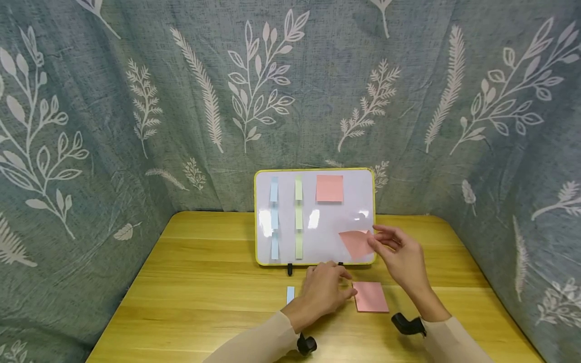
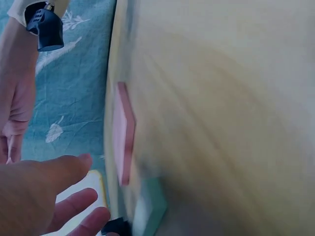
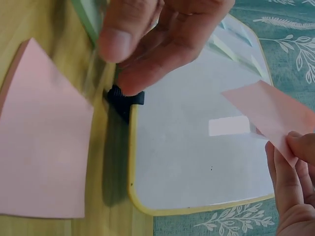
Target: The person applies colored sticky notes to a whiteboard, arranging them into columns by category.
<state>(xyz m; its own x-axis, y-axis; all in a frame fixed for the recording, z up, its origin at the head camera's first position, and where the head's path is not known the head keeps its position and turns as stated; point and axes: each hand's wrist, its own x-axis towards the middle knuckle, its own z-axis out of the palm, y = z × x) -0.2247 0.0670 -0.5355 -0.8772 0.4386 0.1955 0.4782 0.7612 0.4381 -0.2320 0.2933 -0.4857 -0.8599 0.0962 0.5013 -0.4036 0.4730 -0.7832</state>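
Observation:
My right hand pinches a single pink sticky note by one corner, in front of the lower right of a yellow-framed whiteboard. In the right wrist view the held note hangs tilted, thumb on one face and fingers behind. My left hand hovers over the table with loosely bent fingers and nothing between them. Its fingertips are right by the left edge of a pink sticky note pad. A green pad lies under it, hidden from the head view.
On the whiteboard are a column of blue strips, a column of pale green strips and a pink square note at upper right. Black feet support the board. A blue strip pad lies left of my left hand. Patterned cloth surrounds the table.

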